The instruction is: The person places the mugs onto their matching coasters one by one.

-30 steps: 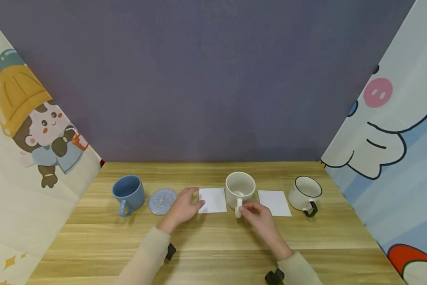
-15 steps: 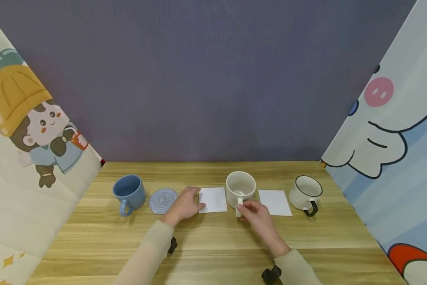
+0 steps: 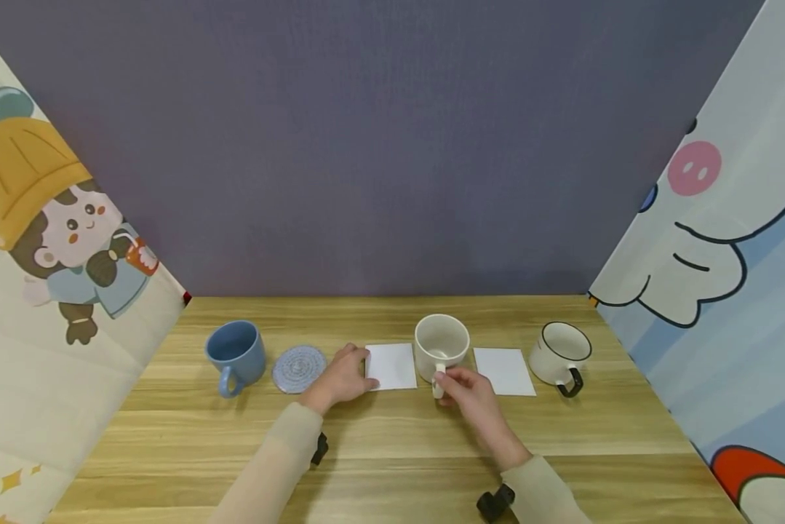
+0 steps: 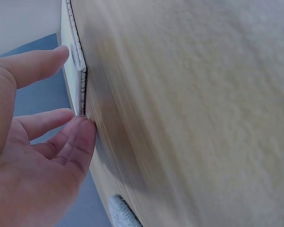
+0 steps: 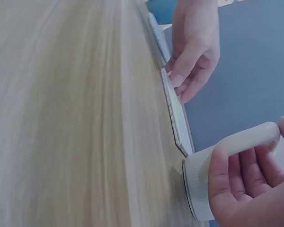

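My right hand point(image 3: 476, 400) grips the handle of a cream mug point(image 3: 439, 342); fingers curl through the handle loop in the right wrist view. The mug stands upright on the table between two white square coasters. My left hand point(image 3: 340, 377) is at the left edge of the nearer-to-middle white square coaster point(image 3: 392, 366). In the left wrist view its fingertips point(image 4: 87, 135) meet the coaster's edge point(image 4: 82, 90), with the thumb spread apart over the top face. Left of this hand lies a round blue-grey woven coaster point(image 3: 299, 369).
A blue mug point(image 3: 236, 353) stands at the far left of the wooden table point(image 3: 392, 466). Right of the cream mug lie another white square coaster point(image 3: 505, 372) and a white mug point(image 3: 560, 353) with black rim and handle. A grey panel point(image 3: 392, 160) rises behind.
My right hand has closed more firmly round the cream mug's handle. My left hand has shifted slightly right and lower against the white square coaster. The mugs and coasters stay in place.
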`<state>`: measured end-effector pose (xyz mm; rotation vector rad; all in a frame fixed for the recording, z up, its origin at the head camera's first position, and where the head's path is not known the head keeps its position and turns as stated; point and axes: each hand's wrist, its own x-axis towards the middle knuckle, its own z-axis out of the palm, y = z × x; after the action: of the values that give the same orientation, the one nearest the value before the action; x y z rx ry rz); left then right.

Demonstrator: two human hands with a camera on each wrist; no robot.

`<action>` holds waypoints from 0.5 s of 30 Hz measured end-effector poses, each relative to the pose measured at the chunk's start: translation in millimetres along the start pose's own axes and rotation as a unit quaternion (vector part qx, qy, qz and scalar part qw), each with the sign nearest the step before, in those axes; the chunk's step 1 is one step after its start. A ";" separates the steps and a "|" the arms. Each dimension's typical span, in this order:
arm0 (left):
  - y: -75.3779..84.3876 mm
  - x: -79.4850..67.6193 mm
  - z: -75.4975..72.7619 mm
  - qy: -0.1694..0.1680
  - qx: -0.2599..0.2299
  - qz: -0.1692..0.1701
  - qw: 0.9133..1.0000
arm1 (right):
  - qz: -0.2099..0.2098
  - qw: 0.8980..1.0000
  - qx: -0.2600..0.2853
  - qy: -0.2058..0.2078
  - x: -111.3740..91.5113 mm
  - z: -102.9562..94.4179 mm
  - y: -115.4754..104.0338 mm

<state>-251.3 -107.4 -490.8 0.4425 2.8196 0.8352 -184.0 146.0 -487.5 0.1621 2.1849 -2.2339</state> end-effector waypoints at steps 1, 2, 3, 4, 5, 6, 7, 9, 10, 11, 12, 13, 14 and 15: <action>0.1 0.0 0.0 -0.002 0.001 -0.001 1.000 | 0.004 1.000 0.010 -0.002 0.4 0.0 0.0; 0.1 -0.1 0.1 -0.003 0.001 -0.001 1.000 | 0.009 1.000 0.021 -0.005 0.7 0.2 -0.2; 0.1 0.0 0.2 -0.004 0.001 -0.002 1.000 | 0.013 0.999 0.032 -0.009 1.0 0.4 -0.3; 0.1 0.0 0.4 -0.006 0.002 -0.003 1.000 | 0.019 0.999 0.042 -0.013 1.4 0.5 -0.4; 0.1 0.1 0.6 -0.008 0.001 -0.005 1.000 | 0.025 0.998 0.052 -0.014 1.7 0.7 -1.0; 0.1 0.1 0.8 -0.008 0.001 -0.005 1.000 | 0.028 0.998 0.056 -0.017 2.0 1.0 -1.1; 0.2 0.2 1.0 -0.010 0.002 -0.005 1.000 | 0.031 0.998 0.056 -0.018 2.4 1.4 -1.2; 0.4 0.1 1.1 -0.012 0.003 -0.006 1.000 | 0.036 0.997 0.058 -0.019 3.0 2.4 -1.6; 0.6 0.0 1.1 -0.012 0.004 -0.007 1.000 | 0.040 0.997 0.060 -0.017 3.1 2.9 -2.1; 0.7 -0.1 1.1 -0.013 0.004 -0.008 1.000 | 0.042 0.997 0.061 -0.016 3.0 3.5 -2.5; 0.7 -0.2 1.2 -0.013 0.004 -0.008 1.000 | 0.044 0.997 0.063 -0.015 2.9 4.2 -2.9; 0.7 -0.2 1.3 -0.014 0.004 -0.009 1.000 | 0.047 0.997 0.067 -0.013 2.5 4.9 -3.4; 0.5 0.0 1.5 -0.013 0.003 -0.009 1.000 | 0.048 0.996 0.073 -0.011 2.4 5.5 -3.6; 0.3 0.4 1.7 -0.013 0.003 -0.009 1.000 | 0.050 0.996 0.078 -0.009 2.0 6.3 -4.1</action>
<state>-251.2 -106.2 -492.1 0.4258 2.7983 0.8119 -186.8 140.0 -483.4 0.2455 1.9468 -2.3398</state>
